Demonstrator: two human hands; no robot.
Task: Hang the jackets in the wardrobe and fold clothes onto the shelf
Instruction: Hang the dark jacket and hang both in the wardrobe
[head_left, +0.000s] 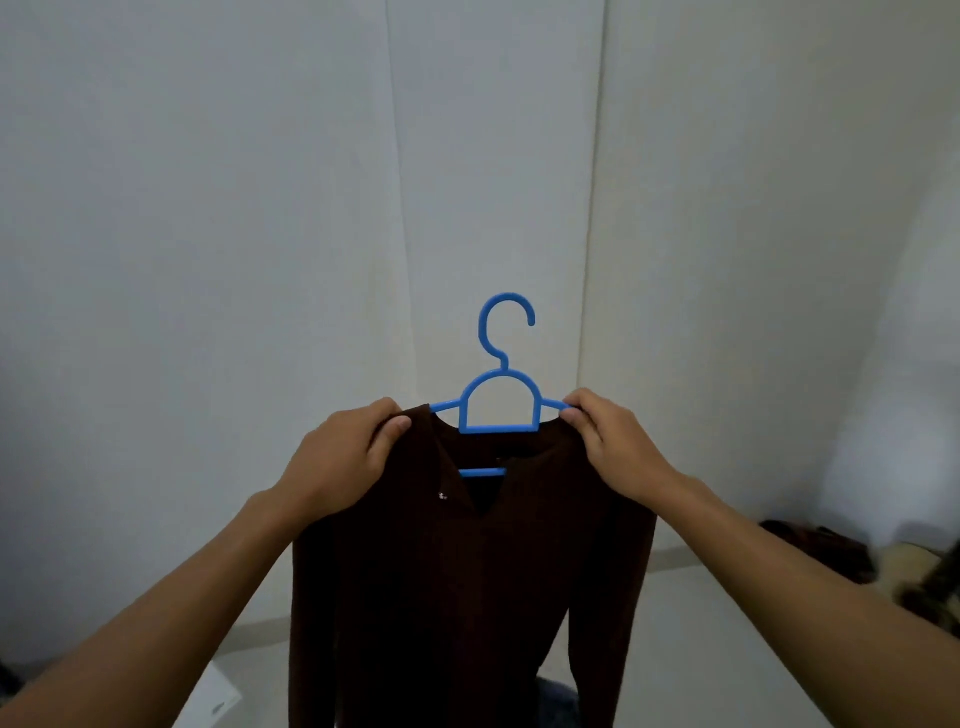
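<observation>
Filling the background, pale wall panels (234, 208) meet at vertical seams behind a person's outstretched arms, with a light floor (691, 649) below. A dark brown long-sleeved top (447, 597) with a V-neck hangs in the centre of the view, its shoulders draped over a blue plastic hanger (501, 402) held up in mid-air before the wall, sleeves falling straight down on both sides. The left hand (340, 462) grips the garment's left shoulder, fingers curled round the fabric and thumb pressed on top; the right hand (610, 441) pinches the right shoulder where the hanger's arm enters the cloth, and whether it also holds the hanger arm cannot be told. The two hands sit apart, one at each end of the hanger, whose hook stands upright and free between them. A heap of dark and pale clothes (852, 561) lies blurred on the floor at right; a white sheet (213, 699) shows at lower left
</observation>
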